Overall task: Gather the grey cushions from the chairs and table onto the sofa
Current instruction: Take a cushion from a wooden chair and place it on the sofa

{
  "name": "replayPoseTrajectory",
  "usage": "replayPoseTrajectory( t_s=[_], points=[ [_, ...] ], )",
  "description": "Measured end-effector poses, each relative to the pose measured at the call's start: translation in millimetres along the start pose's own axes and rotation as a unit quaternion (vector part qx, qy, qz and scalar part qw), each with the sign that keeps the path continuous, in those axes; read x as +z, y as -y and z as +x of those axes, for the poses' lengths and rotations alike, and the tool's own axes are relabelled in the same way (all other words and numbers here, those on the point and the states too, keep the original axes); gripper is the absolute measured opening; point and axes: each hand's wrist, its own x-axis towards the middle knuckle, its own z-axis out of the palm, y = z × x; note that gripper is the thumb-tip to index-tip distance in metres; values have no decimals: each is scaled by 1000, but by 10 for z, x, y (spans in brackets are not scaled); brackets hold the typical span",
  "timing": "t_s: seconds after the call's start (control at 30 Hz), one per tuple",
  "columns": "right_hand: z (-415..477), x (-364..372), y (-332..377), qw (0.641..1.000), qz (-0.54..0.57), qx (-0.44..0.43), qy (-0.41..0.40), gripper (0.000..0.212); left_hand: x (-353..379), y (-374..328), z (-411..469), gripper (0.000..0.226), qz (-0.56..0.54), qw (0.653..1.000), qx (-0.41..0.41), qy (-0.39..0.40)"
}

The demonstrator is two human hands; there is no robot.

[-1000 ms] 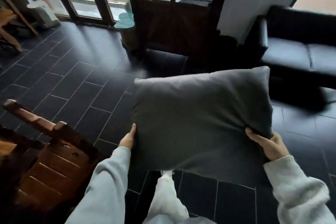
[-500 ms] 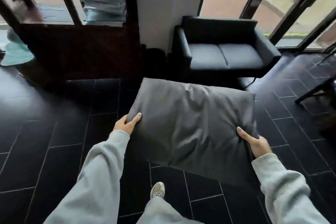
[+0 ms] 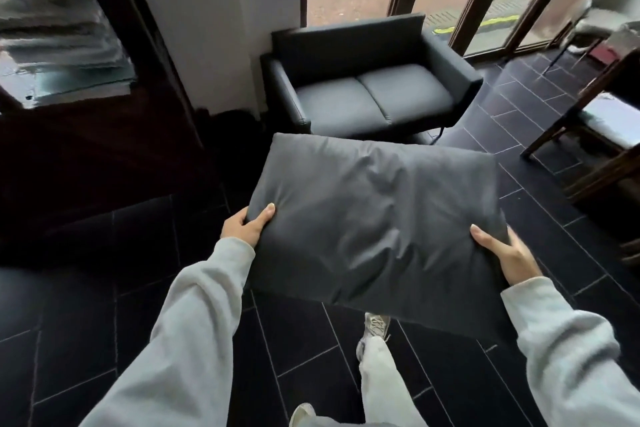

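I hold a large grey cushion (image 3: pixel 374 218) flat in front of me, above the dark tiled floor. My left hand (image 3: pixel 244 227) grips its near left edge with the thumb on top. At the near right edge, my right hand (image 3: pixel 504 255) grips it the same way. Straight ahead, just beyond the cushion's far edge, stands a dark two-seat sofa (image 3: pixel 367 94) against the white wall and window. Its two seat pads are bare.
A dark wooden cabinet (image 3: pixel 86 135) with stacked papers fills the left side. A wooden chair (image 3: pixel 595 135) with a pale seat pad stands at the right. A light chair (image 3: pixel 602 0) sits by the glass doors at the far right. My foot (image 3: pixel 375 326) steps on the tiles below the cushion.
My view has swung right and I have walked forward, so the sofa is now centred and closer. The cushion has tipped from upright to nearly flat, still held in both hands.
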Motion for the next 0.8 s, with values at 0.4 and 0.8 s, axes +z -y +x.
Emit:
replayPoseTrajectory(
  t_s=[0.4,0.8],
  points=[
    [2543,-183,1061,999,22,-24,-14,26,1629,-1462,1741,17,22,998,49,-28],
    [4767,-420,1860,999,-29,-37,-2,44,2922,-2448,3588,25,-2,997,71,35]
  ],
)
